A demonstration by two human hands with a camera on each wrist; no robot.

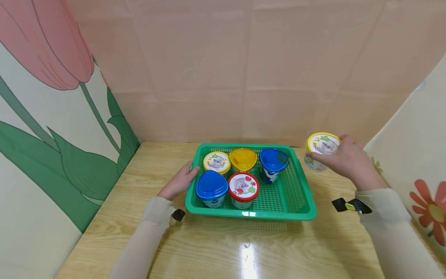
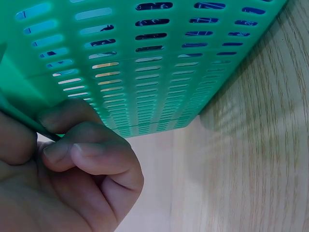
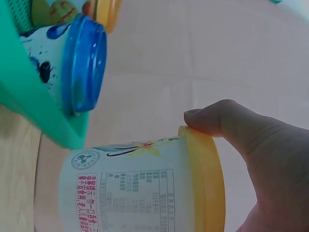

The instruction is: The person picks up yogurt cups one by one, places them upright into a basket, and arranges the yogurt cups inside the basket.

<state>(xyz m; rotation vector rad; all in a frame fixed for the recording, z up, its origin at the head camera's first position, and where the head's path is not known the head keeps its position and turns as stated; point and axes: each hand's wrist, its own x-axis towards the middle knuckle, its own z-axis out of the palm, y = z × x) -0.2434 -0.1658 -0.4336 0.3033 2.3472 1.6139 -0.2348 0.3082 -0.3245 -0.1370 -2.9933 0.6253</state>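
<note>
My left hand [image 1: 179, 182] grips the left rim of a green slotted basket [image 1: 303, 182]; in the left wrist view the fingers [image 2: 104, 150] curl round its edge. Off the basket's right side, my right hand [image 1: 353, 161] holds a printed tub with a yellow-rimmed lid [image 1: 324, 143] by that lid. The right wrist view shows the tub's printed side, with the thumb on the lid's edge. Inside the basket are a similar yellow-rimmed tub [image 1: 216, 162], a yellow-lidded tub [image 1: 243, 159], two blue-lidded tubs [image 1: 211, 185] and a red-rimmed tub [image 1: 244, 186].
The basket is over a wood-grain table [image 1: 195, 248]. A plain pinkish covering [image 1: 223, 77] rises behind it. Flower-printed panels stand at the left [image 1: 80, 162] and right [image 1: 418, 155].
</note>
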